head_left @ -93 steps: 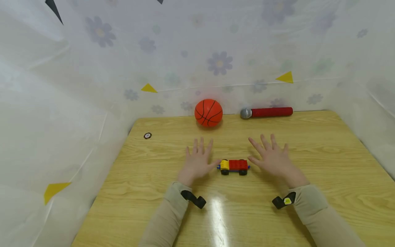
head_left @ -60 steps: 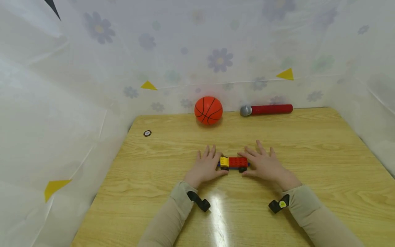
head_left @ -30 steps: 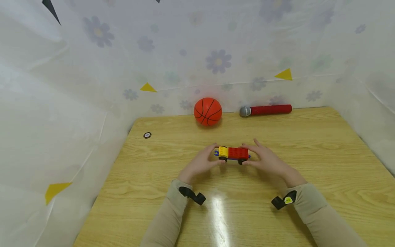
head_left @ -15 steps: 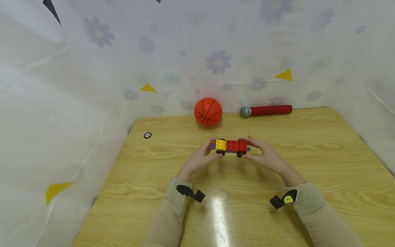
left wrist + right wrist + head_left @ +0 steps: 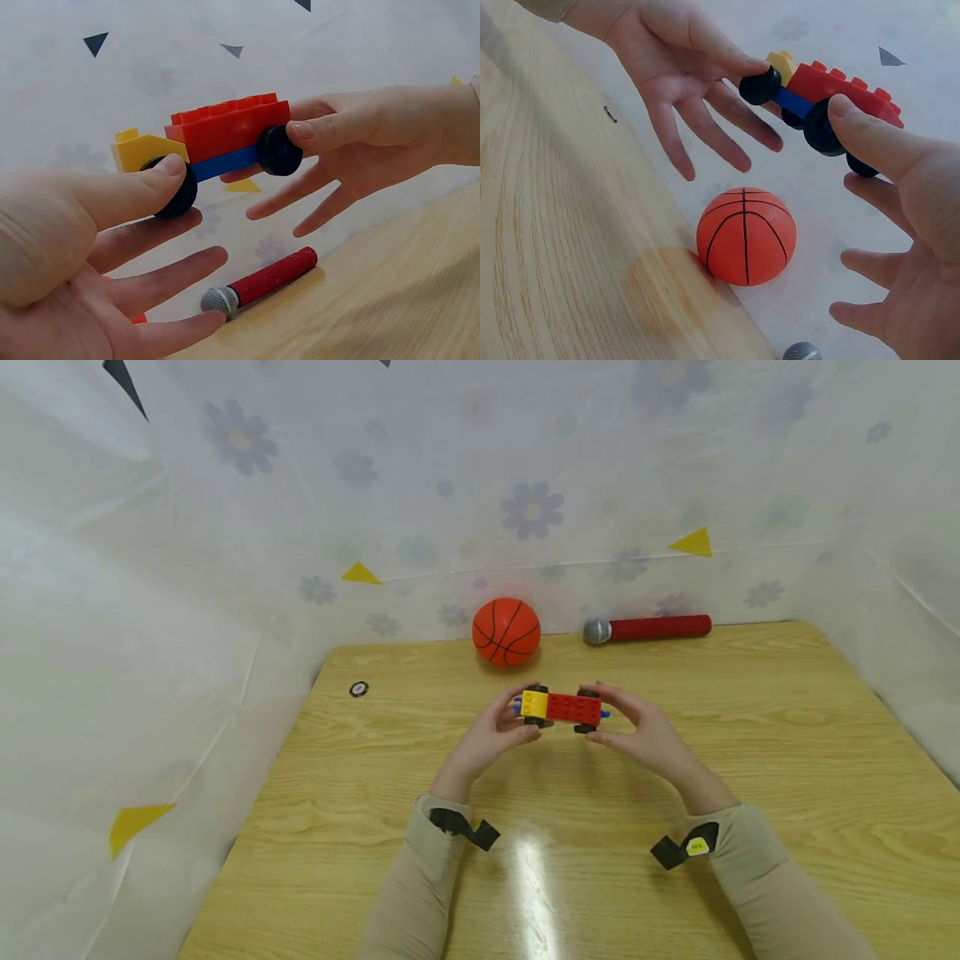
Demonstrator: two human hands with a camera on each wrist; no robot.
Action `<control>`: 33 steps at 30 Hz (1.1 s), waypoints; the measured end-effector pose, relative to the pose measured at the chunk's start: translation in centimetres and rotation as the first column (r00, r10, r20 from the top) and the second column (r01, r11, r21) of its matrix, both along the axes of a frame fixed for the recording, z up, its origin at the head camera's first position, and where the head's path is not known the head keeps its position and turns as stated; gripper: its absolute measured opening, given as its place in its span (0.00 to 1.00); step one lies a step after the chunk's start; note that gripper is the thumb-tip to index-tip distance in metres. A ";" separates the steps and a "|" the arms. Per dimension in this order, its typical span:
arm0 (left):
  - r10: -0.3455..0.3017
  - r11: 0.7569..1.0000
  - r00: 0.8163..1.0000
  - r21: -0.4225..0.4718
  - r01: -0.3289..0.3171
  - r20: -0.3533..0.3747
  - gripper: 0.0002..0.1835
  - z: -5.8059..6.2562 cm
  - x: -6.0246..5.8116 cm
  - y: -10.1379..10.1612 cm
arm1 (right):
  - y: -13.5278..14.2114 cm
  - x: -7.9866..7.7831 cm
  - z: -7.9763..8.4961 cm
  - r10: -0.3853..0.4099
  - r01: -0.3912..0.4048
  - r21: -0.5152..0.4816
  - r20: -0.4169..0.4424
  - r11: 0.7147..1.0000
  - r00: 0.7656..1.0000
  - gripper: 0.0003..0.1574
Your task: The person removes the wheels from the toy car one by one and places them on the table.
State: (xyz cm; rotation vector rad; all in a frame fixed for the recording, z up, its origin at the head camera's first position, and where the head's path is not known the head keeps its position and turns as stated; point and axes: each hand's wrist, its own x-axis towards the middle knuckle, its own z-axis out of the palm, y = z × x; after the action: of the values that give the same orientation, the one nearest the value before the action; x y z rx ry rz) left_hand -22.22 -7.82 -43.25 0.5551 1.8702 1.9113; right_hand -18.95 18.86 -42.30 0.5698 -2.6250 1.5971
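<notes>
Both hands hold a toy car [image 5: 573,707] made of building bricks above the table, with its studded top turned toward the head camera. Its front is yellow, its body red, its base blue, and its wheels black. My left hand [image 5: 483,739] pinches the yellow end by the wheels between thumb and index finger, the other fingers spread below, as the left wrist view shows. At the red end, my right hand [image 5: 652,739] pinches the wheels the same way; in the right wrist view its thumb [image 5: 866,135] lies on a black wheel.
An orange toy basketball [image 5: 506,632] sits at the back edge of the wooden table [image 5: 300,827]. To its right lies a red toy microphone [image 5: 648,628] with a grey head. A small round black-and-white disc [image 5: 359,689] is at the back left. White flowered sheeting surrounds the table.
From spread flat beside the toy car, both hands closed in and gripped its ends. They lifted it off the table, and its top tilted toward the head camera.
</notes>
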 end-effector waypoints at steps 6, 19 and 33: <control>-0.057 0.986 0.998 0.157 0.050 0.040 0.38 0.0 0.0 0.1 | -0.4 0.1 0.1 -0.004 -0.001 -0.074 -0.058 0.997 0.998 0.40; 0.005 0.949 0.992 0.311 -0.046 0.129 0.31 0.8 0.5 1.1 | -1.2 0.1 -0.6 -0.066 0.040 -0.136 -0.186 0.990 0.980 0.41; -0.054 0.915 0.989 0.403 -0.006 0.136 0.44 1.0 1.1 2.3 | -2.2 0.1 -0.8 -0.120 0.085 -0.138 -0.264 0.987 0.957 0.44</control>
State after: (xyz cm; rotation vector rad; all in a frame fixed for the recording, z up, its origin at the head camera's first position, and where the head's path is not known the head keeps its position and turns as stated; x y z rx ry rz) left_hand -21.11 -5.47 -42.29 0.5407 1.3769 2.2691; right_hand -18.84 16.62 -43.06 0.5876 -2.3000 1.5185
